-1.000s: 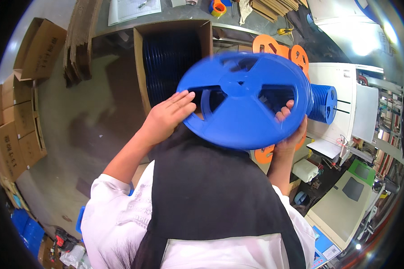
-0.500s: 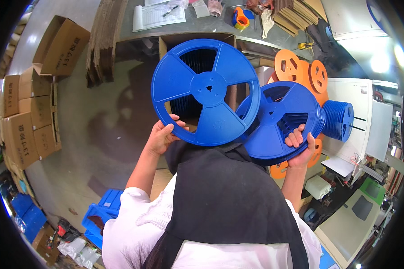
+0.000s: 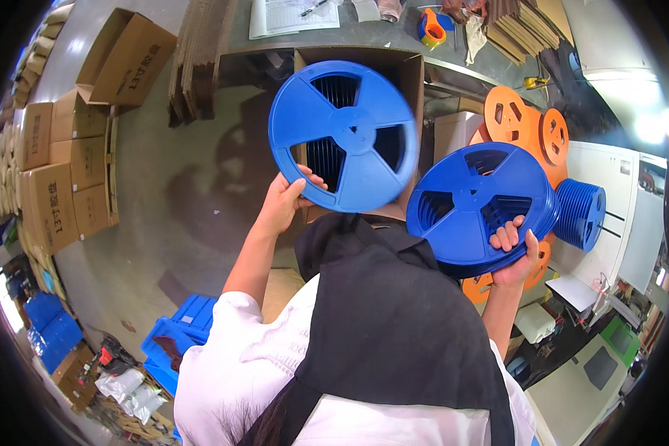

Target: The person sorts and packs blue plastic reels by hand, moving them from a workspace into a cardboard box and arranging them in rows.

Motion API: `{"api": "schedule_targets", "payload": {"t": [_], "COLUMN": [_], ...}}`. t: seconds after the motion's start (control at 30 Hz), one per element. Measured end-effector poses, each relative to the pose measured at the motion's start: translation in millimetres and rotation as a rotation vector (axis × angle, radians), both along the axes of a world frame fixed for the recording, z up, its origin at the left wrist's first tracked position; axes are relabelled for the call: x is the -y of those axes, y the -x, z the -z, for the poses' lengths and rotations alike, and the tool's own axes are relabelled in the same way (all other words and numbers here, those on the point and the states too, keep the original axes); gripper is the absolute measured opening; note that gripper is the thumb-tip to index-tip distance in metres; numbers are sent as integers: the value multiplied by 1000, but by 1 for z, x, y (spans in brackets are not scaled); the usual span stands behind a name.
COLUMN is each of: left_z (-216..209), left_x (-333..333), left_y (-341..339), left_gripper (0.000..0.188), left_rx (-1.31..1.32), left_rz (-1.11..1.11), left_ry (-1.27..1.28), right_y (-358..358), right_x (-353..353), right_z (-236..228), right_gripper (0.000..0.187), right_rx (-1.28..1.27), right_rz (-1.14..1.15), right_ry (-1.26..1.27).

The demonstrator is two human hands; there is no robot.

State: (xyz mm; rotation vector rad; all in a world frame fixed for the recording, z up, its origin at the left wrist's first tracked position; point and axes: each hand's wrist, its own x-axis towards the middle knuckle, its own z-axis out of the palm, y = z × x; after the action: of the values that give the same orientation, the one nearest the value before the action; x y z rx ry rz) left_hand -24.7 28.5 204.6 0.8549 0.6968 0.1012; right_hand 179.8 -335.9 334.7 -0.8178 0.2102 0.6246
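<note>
A blue plastic reel (image 3: 342, 125) with three broad panels is tilted up over an open cardboard box (image 3: 415, 83). My left hand (image 3: 284, 201) is closed on its lower left rim, thumb in front and fingers through a gap. Through the reel's openings, edges of more blue reels show inside the box. To the right, my right hand (image 3: 516, 254) grips a thick stack of blue reels (image 3: 461, 182) at its lower right, fingers hooked into an opening. The single reel and the stack stand apart.
Orange reels (image 3: 507, 115) and a blue reel bundle on rods (image 3: 578, 215) lie beyond the stack. A grey worktable (image 3: 386, 37) carries papers, a tape dispenser (image 3: 432, 28) and cardboard sheets. Cartons (image 3: 48, 208) are piled at left; blue crates (image 3: 186, 327) sit lower left.
The single reel has drawn away from the stack, moving leftward relative to it and over the box, so a gap now separates them. Both hands keep their grips. The view has shifted slightly.
</note>
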Motion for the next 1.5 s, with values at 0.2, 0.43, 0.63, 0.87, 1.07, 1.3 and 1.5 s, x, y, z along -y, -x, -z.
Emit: {"api": "schedule_targets", "payload": {"t": [0.2,0.43,0.63,0.87,1.07,1.3,1.5], "left_z": [59,98,114,162,219,207,167], "left_x": [-12,-24,-41,-60,-80,-18,25], "left_y": [-34,-59,-81,-104,-91,-28,2], "left_gripper": [16,20,20,23,53,68,48], "left_rx": [-404,-777,-910,-858,-744,-678,-500], "left_rz": [297,318,338,396,376,496,481], "left_ry": [-904,-1293,-1278,-1236,-882,-930,-715], "right_y": [4,9,12,16,17,14,-5], "right_x": [3,12,18,25,25,16,13], "right_z": [4,7,15,18,14,1,-24], "right_gripper": [28,27,27,28,27,25,26], "right_rx": [-3,-11,-25,-30,-21,141,265], "right_rz": [13,71,105,129,128,68,8], "right_ry": [50,80,83,124,113,0,-328]}}
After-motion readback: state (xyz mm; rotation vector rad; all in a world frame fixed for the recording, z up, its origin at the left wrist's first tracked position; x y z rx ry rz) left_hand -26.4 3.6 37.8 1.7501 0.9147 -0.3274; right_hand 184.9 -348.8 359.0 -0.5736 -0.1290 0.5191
